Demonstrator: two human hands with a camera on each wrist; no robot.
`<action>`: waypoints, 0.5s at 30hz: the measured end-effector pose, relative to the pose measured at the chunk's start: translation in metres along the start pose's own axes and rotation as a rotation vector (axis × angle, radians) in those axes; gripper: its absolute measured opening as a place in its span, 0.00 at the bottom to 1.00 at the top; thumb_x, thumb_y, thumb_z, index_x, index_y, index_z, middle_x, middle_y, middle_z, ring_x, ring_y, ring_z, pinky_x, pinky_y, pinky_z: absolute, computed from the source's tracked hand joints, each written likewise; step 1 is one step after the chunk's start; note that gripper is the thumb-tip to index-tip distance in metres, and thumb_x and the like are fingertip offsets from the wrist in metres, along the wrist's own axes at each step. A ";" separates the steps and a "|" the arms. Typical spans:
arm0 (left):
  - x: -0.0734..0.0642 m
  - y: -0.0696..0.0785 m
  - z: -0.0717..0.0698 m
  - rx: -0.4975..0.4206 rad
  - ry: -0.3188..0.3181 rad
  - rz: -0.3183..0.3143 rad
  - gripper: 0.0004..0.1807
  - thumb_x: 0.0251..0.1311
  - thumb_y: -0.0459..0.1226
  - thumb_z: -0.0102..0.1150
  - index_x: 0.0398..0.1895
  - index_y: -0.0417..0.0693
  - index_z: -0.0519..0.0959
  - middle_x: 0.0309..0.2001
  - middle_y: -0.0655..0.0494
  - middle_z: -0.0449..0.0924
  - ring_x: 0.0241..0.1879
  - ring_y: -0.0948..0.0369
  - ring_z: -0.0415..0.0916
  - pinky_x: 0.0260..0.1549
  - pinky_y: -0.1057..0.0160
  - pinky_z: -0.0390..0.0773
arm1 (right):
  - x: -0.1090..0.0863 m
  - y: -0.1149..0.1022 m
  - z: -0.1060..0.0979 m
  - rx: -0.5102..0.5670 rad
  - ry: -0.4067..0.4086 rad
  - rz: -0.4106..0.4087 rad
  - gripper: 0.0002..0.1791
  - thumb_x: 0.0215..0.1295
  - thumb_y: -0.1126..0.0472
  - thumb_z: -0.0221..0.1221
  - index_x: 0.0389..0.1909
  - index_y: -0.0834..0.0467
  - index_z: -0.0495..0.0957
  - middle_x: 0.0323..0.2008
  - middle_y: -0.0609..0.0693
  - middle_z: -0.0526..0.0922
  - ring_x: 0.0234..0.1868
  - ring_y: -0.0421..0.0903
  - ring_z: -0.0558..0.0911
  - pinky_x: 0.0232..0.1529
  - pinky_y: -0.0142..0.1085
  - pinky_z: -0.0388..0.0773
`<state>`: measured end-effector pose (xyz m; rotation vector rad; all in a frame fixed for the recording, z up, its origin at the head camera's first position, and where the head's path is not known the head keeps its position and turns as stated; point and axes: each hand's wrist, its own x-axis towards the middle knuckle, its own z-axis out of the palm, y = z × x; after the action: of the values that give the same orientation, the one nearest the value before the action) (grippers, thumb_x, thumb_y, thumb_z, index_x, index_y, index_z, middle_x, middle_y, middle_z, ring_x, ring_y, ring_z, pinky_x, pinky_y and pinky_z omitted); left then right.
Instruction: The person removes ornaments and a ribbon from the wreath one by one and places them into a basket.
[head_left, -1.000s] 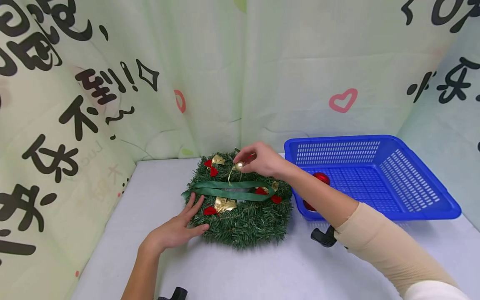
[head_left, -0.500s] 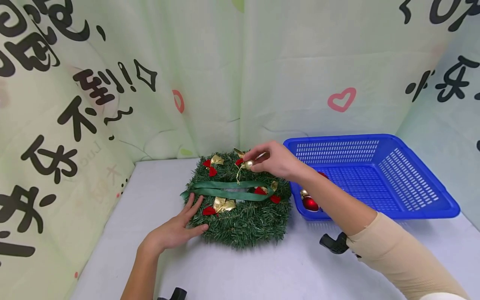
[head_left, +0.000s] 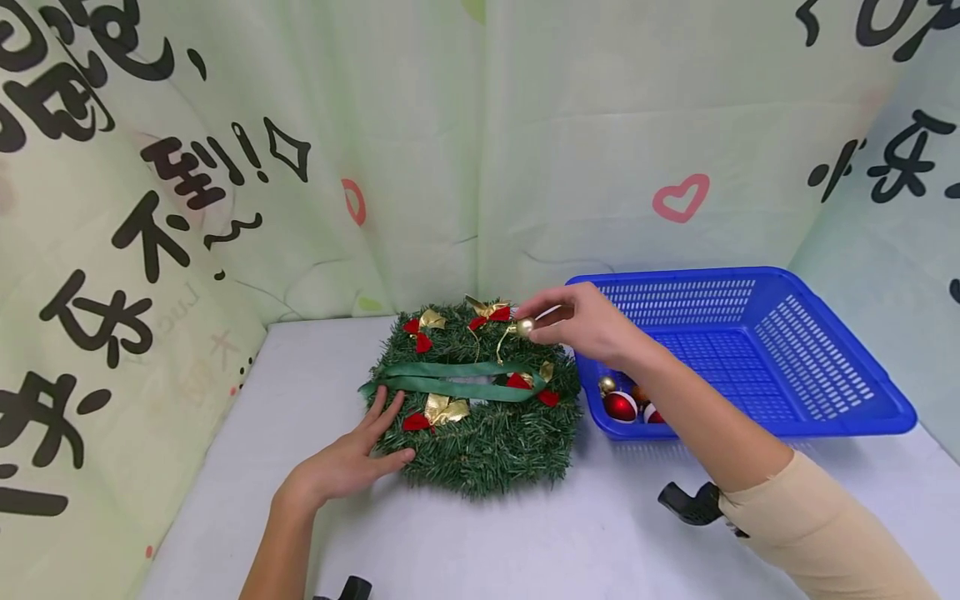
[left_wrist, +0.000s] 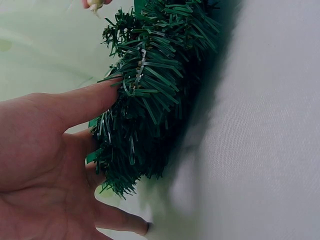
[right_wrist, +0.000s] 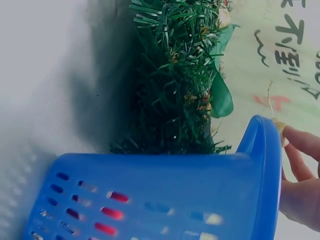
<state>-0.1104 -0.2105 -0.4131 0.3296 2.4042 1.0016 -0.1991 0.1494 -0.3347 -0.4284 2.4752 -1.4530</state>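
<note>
A green wreath [head_left: 487, 458] with red and gold bows [head_left: 446, 410] lies on the table, a green ribbon [head_left: 442, 385] stretched across its middle. My left hand [head_left: 345, 467] rests spread on its left side; in the left wrist view the thumb [left_wrist: 95, 102] touches the needles. My right hand [head_left: 588, 325] pinches a small gold bauble [head_left: 525, 327] above the wreath's upper right, a thin gold string hanging from it. The right wrist view shows the same bauble [right_wrist: 280, 127] partly behind the basket rim.
To the right of the wreath stands a blue plastic basket [head_left: 750, 433]. Its near left corner holds a red and white bauble [head_left: 620, 406], a small gold bauble [head_left: 607, 384] and others partly behind my right forearm. A printed curtain [head_left: 570, 167] hangs behind the white table [head_left: 480, 550].
My right hand has moved right with the gold bauble, from the wreath's top towards the basket. A red and gold bow at the top is now uncovered. The left hand stays put.
</note>
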 end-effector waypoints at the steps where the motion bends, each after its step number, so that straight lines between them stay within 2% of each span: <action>1: 0.000 0.000 0.000 0.001 -0.001 0.000 0.50 0.74 0.55 0.58 0.86 0.62 0.38 0.85 0.52 0.19 0.82 0.34 0.34 0.72 0.26 0.52 | -0.002 0.001 -0.002 0.002 0.002 0.004 0.16 0.67 0.64 0.68 0.55 0.55 0.87 0.55 0.54 0.88 0.52 0.49 0.88 0.61 0.50 0.79; 9: -0.001 0.003 0.000 -0.001 -0.001 0.002 0.50 0.74 0.54 0.58 0.86 0.62 0.37 0.85 0.51 0.19 0.82 0.34 0.34 0.72 0.25 0.51 | -0.021 0.013 -0.015 0.016 0.031 0.045 0.16 0.69 0.60 0.68 0.56 0.55 0.86 0.57 0.54 0.86 0.54 0.51 0.87 0.65 0.53 0.76; 15: 0.000 0.001 -0.001 -0.001 -0.008 0.003 0.50 0.74 0.55 0.58 0.86 0.62 0.37 0.85 0.51 0.18 0.82 0.34 0.33 0.72 0.25 0.51 | -0.037 0.021 -0.024 0.012 0.072 0.079 0.18 0.69 0.56 0.69 0.57 0.54 0.85 0.57 0.53 0.86 0.57 0.51 0.86 0.70 0.57 0.70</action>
<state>-0.1109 -0.2103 -0.4117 0.3363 2.3971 1.0005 -0.1758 0.1923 -0.3400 -0.2774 2.5074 -1.4760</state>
